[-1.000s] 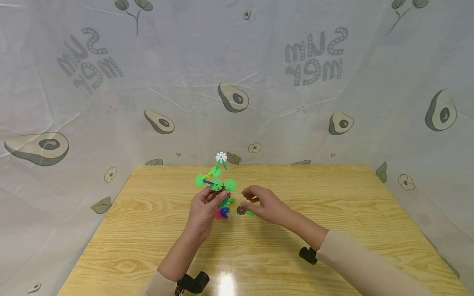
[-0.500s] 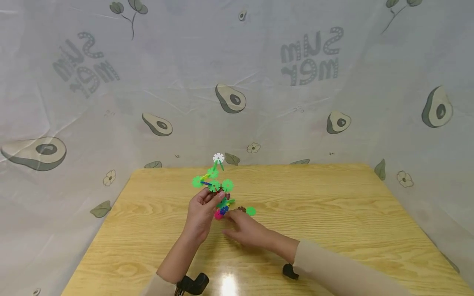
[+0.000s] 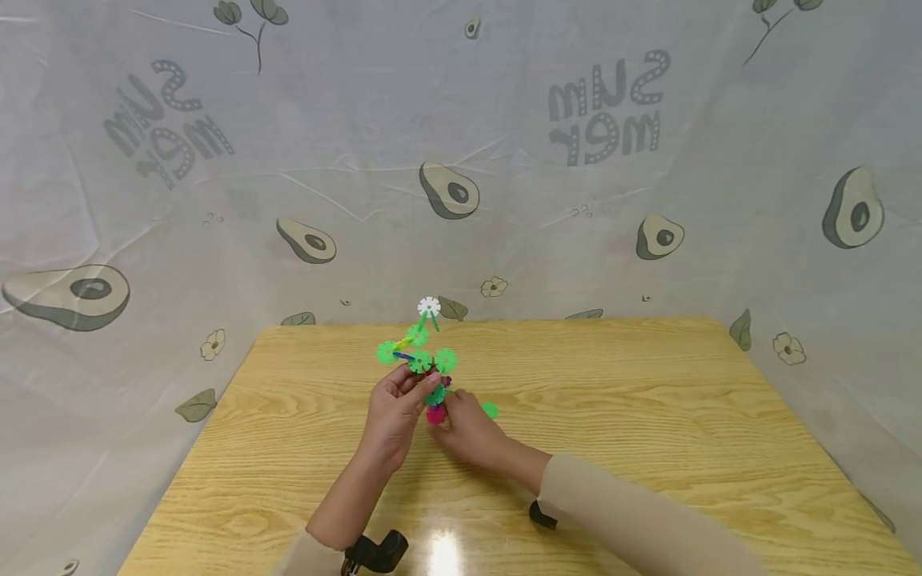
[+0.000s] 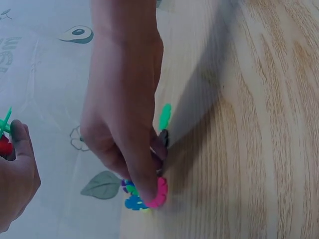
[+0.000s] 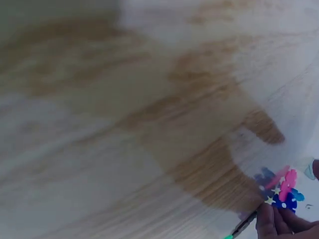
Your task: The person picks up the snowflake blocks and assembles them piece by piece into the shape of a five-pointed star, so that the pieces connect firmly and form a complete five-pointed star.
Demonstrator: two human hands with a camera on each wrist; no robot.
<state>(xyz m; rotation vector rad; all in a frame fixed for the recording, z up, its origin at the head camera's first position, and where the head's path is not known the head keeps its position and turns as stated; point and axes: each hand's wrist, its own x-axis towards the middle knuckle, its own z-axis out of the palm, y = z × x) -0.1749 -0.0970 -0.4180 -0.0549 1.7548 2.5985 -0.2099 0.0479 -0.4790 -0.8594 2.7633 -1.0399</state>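
My left hand [image 3: 392, 412] pinches a branching chain of notched snowflake discs by its middle. Several green discs and a white disc [image 3: 429, 307] rise above the fingers. Lower down hang a pink disc [image 3: 435, 414] and a blue disc [image 5: 289, 203]. At this lower end my right hand [image 3: 471, 432] grips the discs between thumb and fingers, the thumb overlapping the pink disc in the left wrist view. A dark disc [image 5: 245, 226] lies against the right fingers, with a green disc [image 3: 490, 410] beyond it. Whether these two join the chain is hidden.
Under both hands is a wood-grain table [image 3: 648, 416]. A pale cloth [image 3: 533, 224] printed with avocados hangs behind and along its sides. Black wrist cameras [image 3: 378, 552] sit on both forearms.
My right hand has come left and down from beside the chain to its lower end, then closed on the discs there. The brown disc is now covered in the head view. My left hand stays nearly still.
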